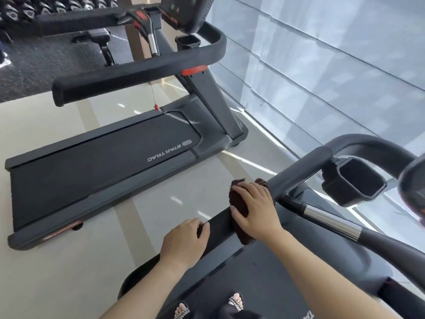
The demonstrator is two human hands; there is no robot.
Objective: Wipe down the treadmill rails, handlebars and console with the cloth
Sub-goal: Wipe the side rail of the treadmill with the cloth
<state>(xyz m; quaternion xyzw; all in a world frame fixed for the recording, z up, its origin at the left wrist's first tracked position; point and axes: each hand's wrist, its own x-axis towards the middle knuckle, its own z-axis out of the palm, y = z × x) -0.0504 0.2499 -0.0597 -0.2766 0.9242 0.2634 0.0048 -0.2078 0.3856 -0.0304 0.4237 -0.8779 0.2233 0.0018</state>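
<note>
I stand on a dark grey treadmill, and its left padded handlebar (296, 168) runs from the lower middle up to the right. A dark brown cloth (239, 203) is wrapped over that bar. My right hand (257, 208) presses down on the cloth and grips it around the bar. My left hand (186, 242) rests on the same bar just behind, fingers curled over its top. The console (414, 185) shows only as a dark edge at the far right. A short inner handlebar with a silver sensor section (331, 218) crosses below the cup holder (354, 180).
A second Star Trac treadmill (103, 166) stands to the left across a strip of beige floor (57, 272). Its long handlebar (138, 74) reaches toward me. A frosted glass wall (322, 65) fills the right. A dumbbell rack (46, 8) stands at the top left.
</note>
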